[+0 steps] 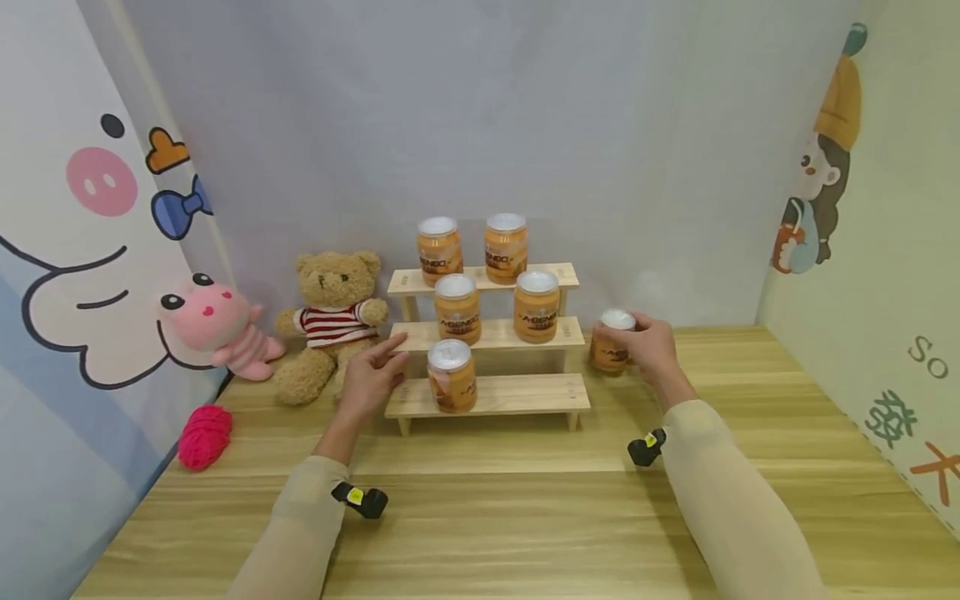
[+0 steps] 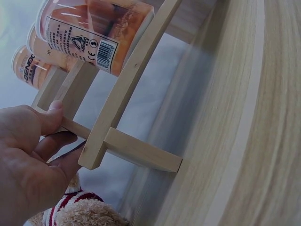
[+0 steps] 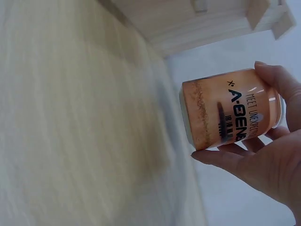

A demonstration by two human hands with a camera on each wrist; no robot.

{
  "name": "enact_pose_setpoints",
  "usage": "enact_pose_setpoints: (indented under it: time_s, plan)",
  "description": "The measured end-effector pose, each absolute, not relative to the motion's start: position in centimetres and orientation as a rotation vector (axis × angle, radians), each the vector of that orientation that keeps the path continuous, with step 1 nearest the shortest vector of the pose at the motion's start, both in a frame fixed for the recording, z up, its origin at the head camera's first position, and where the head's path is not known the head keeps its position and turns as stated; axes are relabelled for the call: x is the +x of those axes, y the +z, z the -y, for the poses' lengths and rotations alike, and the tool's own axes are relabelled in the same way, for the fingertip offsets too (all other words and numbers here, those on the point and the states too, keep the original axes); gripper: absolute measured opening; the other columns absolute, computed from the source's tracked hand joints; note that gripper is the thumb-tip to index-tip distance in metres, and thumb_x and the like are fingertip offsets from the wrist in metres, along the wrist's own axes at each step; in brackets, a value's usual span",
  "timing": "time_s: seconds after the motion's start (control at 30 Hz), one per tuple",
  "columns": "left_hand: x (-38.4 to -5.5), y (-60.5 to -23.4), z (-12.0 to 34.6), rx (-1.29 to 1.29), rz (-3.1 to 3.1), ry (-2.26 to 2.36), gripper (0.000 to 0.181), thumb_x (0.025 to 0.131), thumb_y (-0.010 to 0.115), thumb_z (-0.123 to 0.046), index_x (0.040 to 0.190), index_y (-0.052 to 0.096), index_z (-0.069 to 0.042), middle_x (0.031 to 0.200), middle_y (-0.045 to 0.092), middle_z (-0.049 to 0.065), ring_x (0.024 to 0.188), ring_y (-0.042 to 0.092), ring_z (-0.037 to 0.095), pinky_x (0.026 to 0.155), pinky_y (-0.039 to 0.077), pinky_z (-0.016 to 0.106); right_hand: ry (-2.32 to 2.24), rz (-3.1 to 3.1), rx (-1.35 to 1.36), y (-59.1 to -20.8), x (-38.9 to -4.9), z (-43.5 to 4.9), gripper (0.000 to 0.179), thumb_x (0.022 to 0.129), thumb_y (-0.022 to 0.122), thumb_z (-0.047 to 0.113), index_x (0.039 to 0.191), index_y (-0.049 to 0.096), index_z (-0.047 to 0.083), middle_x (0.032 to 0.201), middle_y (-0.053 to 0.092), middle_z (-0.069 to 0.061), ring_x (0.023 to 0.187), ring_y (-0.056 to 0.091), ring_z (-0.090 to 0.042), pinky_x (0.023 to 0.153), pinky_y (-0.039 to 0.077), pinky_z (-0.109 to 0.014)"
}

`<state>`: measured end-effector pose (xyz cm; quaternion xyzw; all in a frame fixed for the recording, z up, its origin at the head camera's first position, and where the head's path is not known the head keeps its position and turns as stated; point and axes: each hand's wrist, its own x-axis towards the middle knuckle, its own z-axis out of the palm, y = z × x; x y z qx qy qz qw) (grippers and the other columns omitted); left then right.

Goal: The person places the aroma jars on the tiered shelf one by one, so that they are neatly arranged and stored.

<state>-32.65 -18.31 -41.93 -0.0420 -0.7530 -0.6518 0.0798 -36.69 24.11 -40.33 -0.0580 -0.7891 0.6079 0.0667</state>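
Observation:
A three-tier wooden display stand (image 1: 495,335) carries several orange-labelled jars with silvery lids. Two jars are on the top tier, two on the middle tier, and one jar (image 1: 453,379) sits left on the bottom tier. My left hand (image 1: 367,383) grips the left end of the middle tier, thumb and fingers around the wood in the left wrist view. To the right of the stand, my right hand (image 1: 651,354) holds another jar (image 3: 230,110) between thumb and fingers. That jar is upright in the head view and looks raised off the table.
A teddy bear (image 1: 337,287) in a striped shirt sits left of the stand, beside a pink plush toy (image 1: 217,325). A ball of pink yarn (image 1: 205,437) lies on the wooden table (image 1: 495,525) at left. Curtains and printed panels enclose the back and sides.

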Motion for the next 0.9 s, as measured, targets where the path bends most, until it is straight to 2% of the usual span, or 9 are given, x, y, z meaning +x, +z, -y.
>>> enact_pose_setpoints:
  time_s: [0.17,0.33,0.57,0.73,0.9]
  plan:
    - [-32.6,-41.8,18.4,-0.13,2.258,-1.932,0.043,0.099,0.065,-0.014,0.142,0.058,-0.009,0.124,0.066,0.023,0.105,0.065,0.022,0.082,0.057,0.027,1.841,2.393,-0.117,-39.2,-35.2,-24.3,0.076,0.085,0.081,0.038,0.147,0.051,0.005,0.141,0.052,-0.02,0.12,0.052,-0.032,0.085,0.056,-0.043]
    - [-32.7,-41.9,18.4,-0.131,2.257,-1.918,0.042,0.099,0.065,-0.013,0.141,0.06,-0.01,0.12,0.067,0.022,0.102,0.066,0.024,0.079,0.058,0.026,1.837,2.39,-0.019,-37.9,-33.7,-24.3,0.077,0.085,0.081,0.038,0.147,0.051,0.005,0.141,0.052,-0.021,0.122,0.052,-0.032,0.08,0.058,-0.034]
    - [-32.8,-42.2,18.4,-0.133,2.262,-1.906,0.042,0.099,0.066,-0.013,0.14,0.06,-0.009,0.119,0.067,0.024,0.098,0.066,0.022,0.076,0.057,0.023,1.804,2.402,0.143,-35.3,-30.9,-23.7,0.07,0.087,0.081,0.029,0.146,0.052,0.003,0.133,0.056,-0.022,0.105,0.058,-0.018,0.077,0.058,-0.029]
    - [-32.8,-42.1,18.5,-0.127,2.257,-1.907,0.042,0.099,0.065,-0.012,0.141,0.06,-0.009,0.117,0.069,0.02,0.095,0.066,0.015,0.076,0.057,0.023,1.725,2.467,0.249,-33.6,-29.5,-22.8,0.071,0.083,0.085,0.03,0.142,0.056,0.003,0.128,0.06,-0.02,0.107,0.058,-0.027,0.075,0.057,-0.029]
    - [-32.9,-42.0,18.5,-0.133,2.25,-1.921,0.042,0.099,0.066,-0.011,0.14,0.06,-0.008,0.114,0.07,0.017,0.09,0.065,0.01,0.077,0.058,0.025,1.751,2.489,0.345,-32.2,-28.0,-21.2,0.066,0.081,0.087,0.026,0.137,0.061,0.002,0.122,0.063,-0.02,0.104,0.06,-0.028,0.077,0.057,-0.033]
